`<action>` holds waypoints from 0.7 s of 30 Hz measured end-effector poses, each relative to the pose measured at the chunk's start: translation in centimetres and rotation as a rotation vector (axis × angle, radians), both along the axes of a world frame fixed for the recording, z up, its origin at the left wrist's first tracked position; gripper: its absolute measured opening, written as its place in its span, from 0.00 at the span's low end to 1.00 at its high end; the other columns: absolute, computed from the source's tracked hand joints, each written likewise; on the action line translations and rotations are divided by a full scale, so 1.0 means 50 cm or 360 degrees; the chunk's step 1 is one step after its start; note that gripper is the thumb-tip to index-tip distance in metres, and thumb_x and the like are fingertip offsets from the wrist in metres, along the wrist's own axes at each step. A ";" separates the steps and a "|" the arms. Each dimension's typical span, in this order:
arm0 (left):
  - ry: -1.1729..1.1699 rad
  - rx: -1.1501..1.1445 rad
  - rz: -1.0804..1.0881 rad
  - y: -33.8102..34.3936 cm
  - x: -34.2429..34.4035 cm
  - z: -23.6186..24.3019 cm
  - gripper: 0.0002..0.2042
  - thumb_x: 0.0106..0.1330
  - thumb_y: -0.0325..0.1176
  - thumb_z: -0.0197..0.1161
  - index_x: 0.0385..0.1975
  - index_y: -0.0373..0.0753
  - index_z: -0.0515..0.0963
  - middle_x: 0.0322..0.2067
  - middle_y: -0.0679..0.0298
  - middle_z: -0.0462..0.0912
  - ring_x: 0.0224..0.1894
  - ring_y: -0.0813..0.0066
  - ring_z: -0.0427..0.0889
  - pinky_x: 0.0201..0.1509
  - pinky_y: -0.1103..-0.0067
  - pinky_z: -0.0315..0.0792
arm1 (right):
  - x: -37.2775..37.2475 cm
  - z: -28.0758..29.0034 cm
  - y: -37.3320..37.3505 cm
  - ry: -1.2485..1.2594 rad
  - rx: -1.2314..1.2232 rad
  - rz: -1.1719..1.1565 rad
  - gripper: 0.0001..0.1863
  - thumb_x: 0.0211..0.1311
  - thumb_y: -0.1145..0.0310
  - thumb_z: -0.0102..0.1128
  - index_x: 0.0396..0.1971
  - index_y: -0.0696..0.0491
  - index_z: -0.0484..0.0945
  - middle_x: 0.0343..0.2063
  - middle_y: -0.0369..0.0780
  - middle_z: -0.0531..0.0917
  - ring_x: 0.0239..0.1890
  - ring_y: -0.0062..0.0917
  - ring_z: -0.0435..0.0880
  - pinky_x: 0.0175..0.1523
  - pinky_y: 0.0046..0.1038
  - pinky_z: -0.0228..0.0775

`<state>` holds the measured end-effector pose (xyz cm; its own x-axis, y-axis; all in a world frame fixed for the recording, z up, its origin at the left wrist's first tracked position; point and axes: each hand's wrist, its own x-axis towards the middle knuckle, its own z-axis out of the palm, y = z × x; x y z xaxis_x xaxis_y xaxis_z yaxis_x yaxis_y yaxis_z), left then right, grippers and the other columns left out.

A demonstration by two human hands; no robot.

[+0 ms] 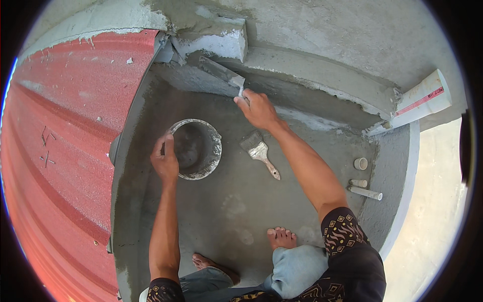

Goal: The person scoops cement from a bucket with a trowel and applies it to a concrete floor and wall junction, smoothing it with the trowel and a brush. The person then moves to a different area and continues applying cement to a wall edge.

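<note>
My right hand [259, 109] is closed round the handle of a trowel [220, 70]. The trowel's flat grey blade lies along the low cement wall at the far side, up to the corner by a white block. My left hand [166, 160] grips the left rim of a round bucket [205, 150], its thumb over the edge. Grey residue coats the bucket's inside and rim, and dark grey material shows at its bottom. Between the bucket and my right forearm, a wide paint brush [260, 152] with a worn handle lies on the cement floor [211, 211].
Red corrugated roofing [65, 136] rises along the left. A large white pipe [422, 100] juts from the wall at far right. Below it lie a short pipe ring [360, 163] and thin pipe pieces [366, 192]. A cement ledge [322, 83] runs along the back; my bare feet [282, 237] are near.
</note>
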<state>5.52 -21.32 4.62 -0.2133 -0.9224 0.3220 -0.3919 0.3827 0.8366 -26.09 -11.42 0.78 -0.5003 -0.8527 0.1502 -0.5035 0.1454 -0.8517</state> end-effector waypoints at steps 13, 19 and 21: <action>0.0030 0.0044 0.0060 0.005 0.033 0.006 0.16 0.78 0.40 0.69 0.52 0.32 0.90 0.49 0.57 0.94 0.54 0.70 0.89 0.66 0.73 0.76 | -0.078 -0.064 0.412 -0.0088 0.0493 -0.0159 0.20 0.79 0.54 0.63 0.36 0.59 0.80 0.27 0.42 0.85 0.26 0.28 0.85 0.37 0.34 0.77; 0.0073 -0.0010 0.0025 0.007 0.004 -0.006 0.15 0.78 0.39 0.70 0.51 0.32 0.90 0.49 0.57 0.94 0.53 0.71 0.89 0.64 0.74 0.77 | -0.013 -0.155 0.393 0.0442 0.0792 -0.0013 0.21 0.80 0.54 0.61 0.53 0.58 0.81 0.50 0.54 0.88 0.53 0.58 0.86 0.56 0.52 0.79; 0.0063 -0.0019 0.0025 0.009 0.008 -0.011 0.15 0.78 0.39 0.70 0.51 0.32 0.90 0.49 0.58 0.94 0.53 0.71 0.89 0.64 0.74 0.77 | 0.004 -0.169 0.322 0.0467 0.0814 0.0006 0.21 0.80 0.54 0.61 0.55 0.58 0.81 0.52 0.54 0.88 0.55 0.56 0.87 0.58 0.53 0.80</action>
<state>5.90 -20.88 4.09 -0.1855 -0.9216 0.3409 -0.3648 0.3868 0.8470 -25.91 4.68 -7.66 -0.4970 -0.8549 -0.1490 -0.7088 0.4989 -0.4987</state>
